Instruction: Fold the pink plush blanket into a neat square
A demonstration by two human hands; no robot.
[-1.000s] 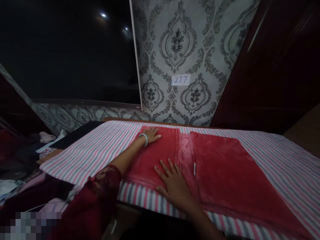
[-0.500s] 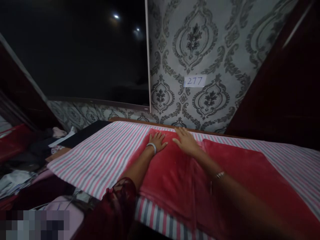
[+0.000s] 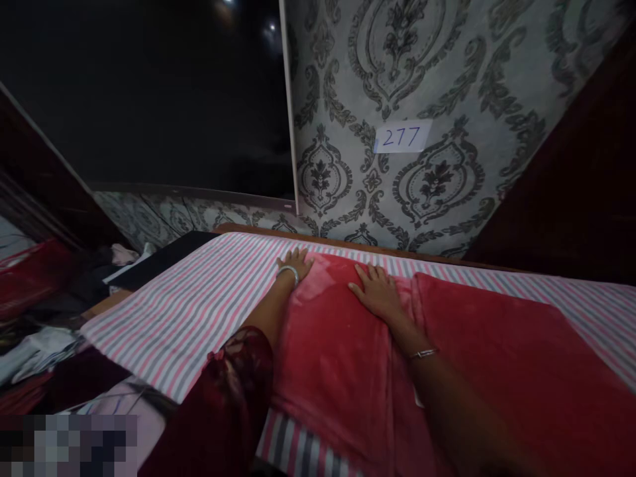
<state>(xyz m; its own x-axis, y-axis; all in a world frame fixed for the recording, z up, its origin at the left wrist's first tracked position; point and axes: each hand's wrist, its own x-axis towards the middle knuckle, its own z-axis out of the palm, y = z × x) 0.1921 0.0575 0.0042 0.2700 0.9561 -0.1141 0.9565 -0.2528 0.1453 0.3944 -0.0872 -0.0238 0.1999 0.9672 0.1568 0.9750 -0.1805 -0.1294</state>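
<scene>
Fingers of the left hand (image 3: 298, 264) lie spread at the far left corner of a folded red plush cloth (image 3: 332, 338); those of the right hand (image 3: 376, 289) lie slightly apart on its left panel. Beneath is a pink, grey and white striped cover (image 3: 199, 298). Beyond, a white paper label (image 3: 403, 136) on grey damask wallpaper (image 3: 325, 169) reads "277".

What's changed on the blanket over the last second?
The right hand has moved away from the wearer, from the red blanket's near part to its far part. The left hand has slid left to the blanket's far left corner. Neither hand has gripped anything. The blanket still lies on the striped cloth.
</scene>
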